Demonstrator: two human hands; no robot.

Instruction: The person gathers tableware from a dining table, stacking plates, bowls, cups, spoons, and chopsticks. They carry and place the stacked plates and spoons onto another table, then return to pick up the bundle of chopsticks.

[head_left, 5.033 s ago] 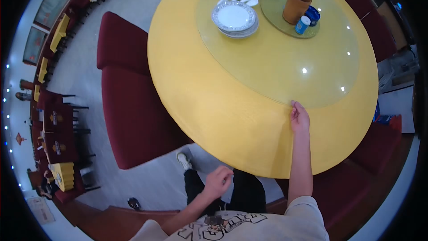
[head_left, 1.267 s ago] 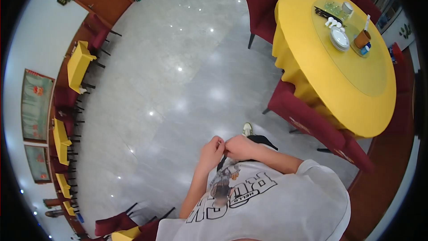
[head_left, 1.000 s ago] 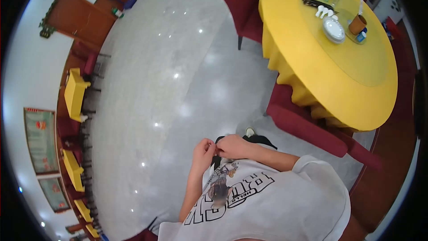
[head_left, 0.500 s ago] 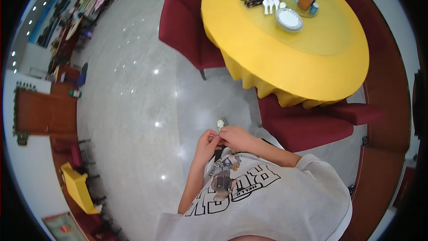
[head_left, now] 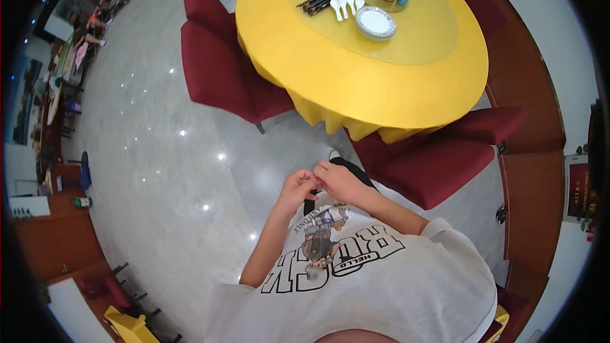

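The maroon chair (head_left: 426, 168) stands right of centre, partly under the yellow-covered table (head_left: 387, 89), presumably to seat someone there, while the left hand (head_left: 297, 192) and right hand (head_left: 343, 184) meet at the fingers mid-frame (whether pinching anything cannot be told).
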